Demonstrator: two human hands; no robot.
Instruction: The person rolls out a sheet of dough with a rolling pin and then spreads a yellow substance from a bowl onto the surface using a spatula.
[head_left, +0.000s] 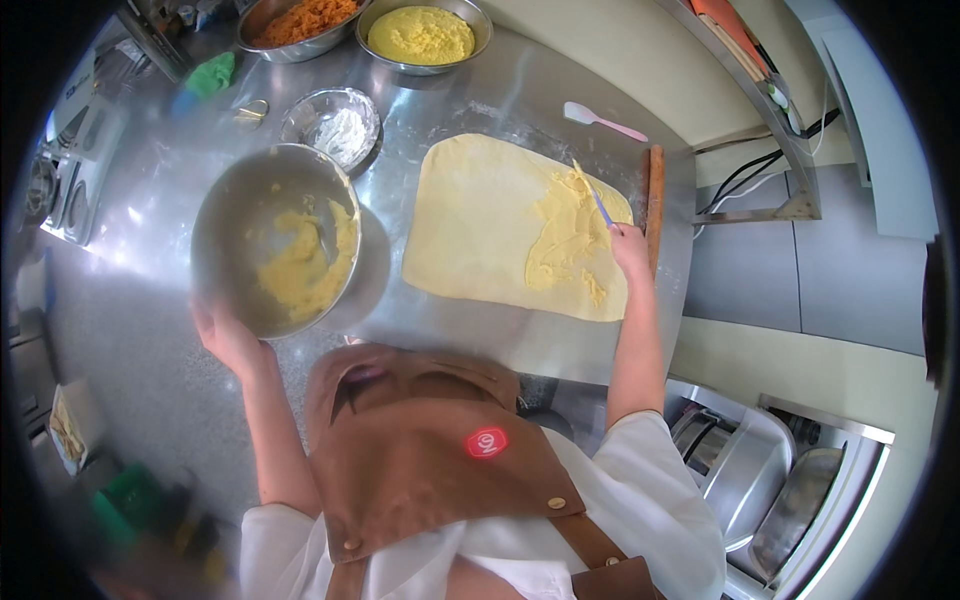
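My left hand (229, 337) grips the near-left rim of a large steel mixing bowl (225, 225), which is tilted so its inside faces me. Pale yellow cream (300, 262) clings to the bowl's wall and bottom. In my right hand (630, 247) is the handle of a spatula (602, 206) with a purple shaft, its blade coated in the same cream. The blade rests at the upper right of a flat, rolled-out dough sheet (472, 217). A spread layer of yellow cream (562, 232) covers much of the sheet's right part; the left part is bare.
A wooden rolling pin (655, 187) lies right of the dough, below a pink-handled scraper (607, 121). Behind the mixing bowl stands a bowl of white flour-like powder (341, 135). Farther back are bowls of orange shreds (307, 21) and yellow filling (421, 36). A wall borders the steel table (480, 330).
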